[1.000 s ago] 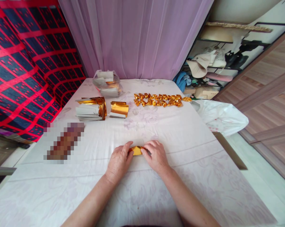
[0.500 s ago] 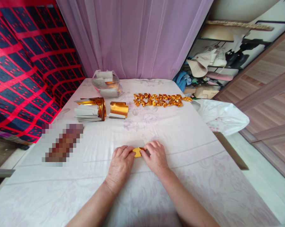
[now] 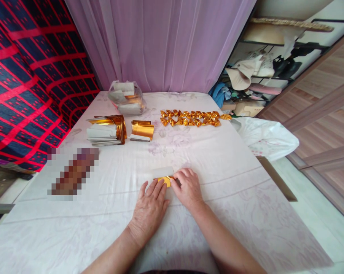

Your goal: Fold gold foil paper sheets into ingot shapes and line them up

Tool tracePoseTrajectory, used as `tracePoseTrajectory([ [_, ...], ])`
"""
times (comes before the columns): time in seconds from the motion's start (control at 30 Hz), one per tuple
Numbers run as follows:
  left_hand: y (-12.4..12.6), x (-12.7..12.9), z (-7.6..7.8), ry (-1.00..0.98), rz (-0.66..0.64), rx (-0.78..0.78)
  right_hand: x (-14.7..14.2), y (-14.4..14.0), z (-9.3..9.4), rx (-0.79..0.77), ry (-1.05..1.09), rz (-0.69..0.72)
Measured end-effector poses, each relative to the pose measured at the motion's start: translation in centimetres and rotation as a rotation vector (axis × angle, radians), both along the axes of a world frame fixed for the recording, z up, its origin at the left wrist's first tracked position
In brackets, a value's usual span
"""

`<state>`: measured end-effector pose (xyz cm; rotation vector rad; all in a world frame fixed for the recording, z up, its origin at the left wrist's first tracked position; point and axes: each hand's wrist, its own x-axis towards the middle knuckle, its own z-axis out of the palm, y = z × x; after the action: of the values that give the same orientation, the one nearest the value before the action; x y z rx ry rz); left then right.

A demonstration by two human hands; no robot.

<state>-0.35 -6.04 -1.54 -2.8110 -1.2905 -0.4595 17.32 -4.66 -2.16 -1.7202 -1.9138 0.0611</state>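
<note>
A sheet of gold foil paper (image 3: 168, 182) lies partly folded on the table in front of me, its pale backing showing along the far side. My left hand (image 3: 149, 205) rests on it with the fingers stretched out flat, covering its near left part. At the right end, my right hand (image 3: 188, 188) pinches the paper between thumb and curled fingers, which hide that edge. Farther off stand a large stack of foil sheets (image 3: 106, 131) and a smaller stack (image 3: 142, 130). Folded gold foil pieces (image 3: 190, 118) lie in rows at the back right.
A clear plastic bag (image 3: 125, 98) of more sheets sits at the back of the cloth-covered table (image 3: 217, 228). A blurred-out item (image 3: 75, 173) lies at the left. Beyond the right edge are a white plastic bag (image 3: 269, 139) and a cluttered shelf (image 3: 257, 78).
My left hand has gone from gripping the left end of the foil paper to lying flat on it, fingers extended. My right hand keeps its pinch. The view has shifted slightly.
</note>
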Motion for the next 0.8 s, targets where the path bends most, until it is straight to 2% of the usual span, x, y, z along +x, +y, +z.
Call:
tracePoseTrajectory([
  [0.27,0.2,-0.15,0.08,-0.042,0.007,-0.031,0.0,-0.02,-0.05,-0.014,0.011,-0.022],
  [0.8,0.16,0.01,-0.37,-0.061,0.039,0.014,-0.08,-0.04,-0.22,0.009,0.026,-0.121],
])
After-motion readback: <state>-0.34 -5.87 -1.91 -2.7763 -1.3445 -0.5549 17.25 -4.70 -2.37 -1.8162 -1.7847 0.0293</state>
